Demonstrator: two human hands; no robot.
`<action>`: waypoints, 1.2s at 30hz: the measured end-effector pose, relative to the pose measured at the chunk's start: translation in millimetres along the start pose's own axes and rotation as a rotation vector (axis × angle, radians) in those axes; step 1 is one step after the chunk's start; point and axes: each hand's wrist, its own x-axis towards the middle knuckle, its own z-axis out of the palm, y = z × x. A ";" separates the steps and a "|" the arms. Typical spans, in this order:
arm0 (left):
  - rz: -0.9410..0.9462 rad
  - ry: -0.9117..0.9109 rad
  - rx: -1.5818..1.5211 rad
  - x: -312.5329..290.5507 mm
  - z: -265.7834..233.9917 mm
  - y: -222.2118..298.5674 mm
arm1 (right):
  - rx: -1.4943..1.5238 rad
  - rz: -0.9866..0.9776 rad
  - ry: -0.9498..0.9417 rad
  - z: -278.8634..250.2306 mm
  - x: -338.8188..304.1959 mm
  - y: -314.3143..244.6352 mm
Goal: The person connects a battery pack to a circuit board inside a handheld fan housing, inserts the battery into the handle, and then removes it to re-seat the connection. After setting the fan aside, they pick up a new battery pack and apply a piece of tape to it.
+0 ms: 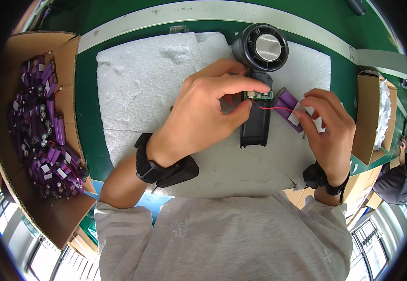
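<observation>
A black handheld fan (pixel 254 127) lies on white foam with its round head away from me and its handle open. Inside the handle sits a small green circuit board (pixel 262 96) with a white connector. My left hand (pixel 205 103) is closed on the fan around the board, index fingertip on the board's far edge, thumb at its near left; its other fingers are partly hidden. A red wire (pixel 274 108) runs from the connector to a purple battery pack (pixel 285 104) with a white label. Beside the handle, my right hand (pixel 329 119) pinches the battery pack at its label.
White foam sheets (pixel 147 70) cover the green table in front of me. On the left stands a cardboard box (pixel 70 61) heaped with purple battery packs (pixel 49 126). Another cardboard box (pixel 366 119) with white packing is at the right. A person (pixel 395 187) is visible far right.
</observation>
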 end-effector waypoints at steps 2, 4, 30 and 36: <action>-0.020 0.035 -0.012 1.6 4.1 2.2 | -0.014 -0.138 0.027 1.2 -1.5 3.2; -0.022 0.059 -0.011 1.3 6.1 5.7 | -0.023 -0.216 0.049 1.1 -2.5 3.3; 0.008 0.129 -0.071 -3.7 11.5 5.0 | -0.258 -0.268 0.016 9.3 -9.2 -16.1; 0.003 0.135 -0.069 -4.9 12.1 2.9 | -0.226 -0.274 0.045 8.7 -8.0 -14.4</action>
